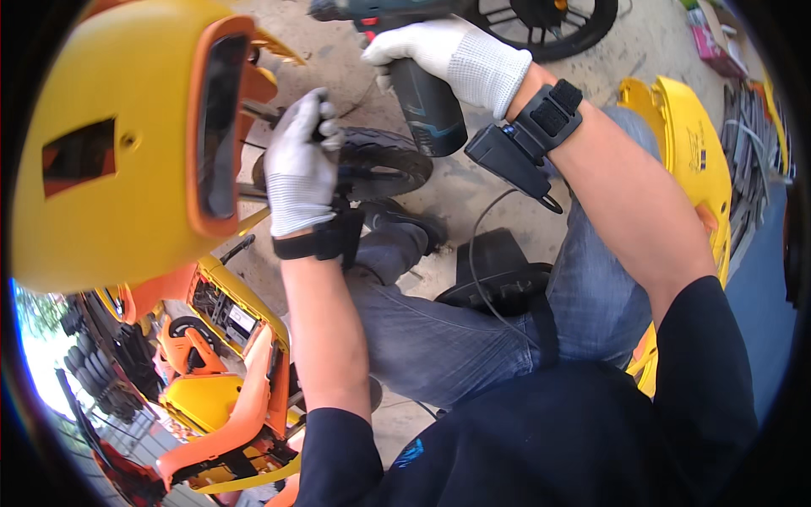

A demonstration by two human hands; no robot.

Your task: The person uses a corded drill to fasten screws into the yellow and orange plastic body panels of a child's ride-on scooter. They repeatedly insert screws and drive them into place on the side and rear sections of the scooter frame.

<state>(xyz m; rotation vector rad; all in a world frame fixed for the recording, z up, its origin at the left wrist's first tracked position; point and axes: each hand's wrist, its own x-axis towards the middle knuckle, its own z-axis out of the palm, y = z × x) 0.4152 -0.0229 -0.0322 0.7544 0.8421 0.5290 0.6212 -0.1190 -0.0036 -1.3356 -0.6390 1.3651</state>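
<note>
My right hand (452,59), in a white knit glove, is wrapped round the grip of a dark cordless drill (432,110). The drill's body lies along the top edge, pointing left, and its battery end hangs toward me. My left hand (302,156), also gloved, is closed beside a large yellow shell (110,194) with an orange-rimmed dark panel (221,127). Something dark shows at its curled fingers, too small to name. Behind that hand is a black-tyred wheel (384,165), partly hidden by hand and wrist strap.
Another spoked wheel (549,25) lies at the top. A yellow panel (697,160) stands right of my leg, near a bundle of grey strips (748,160) and a cardboard box (718,38). Orange and yellow vehicle parts (211,389) crowd the lower left. A cable (477,253) runs from my right wrist device.
</note>
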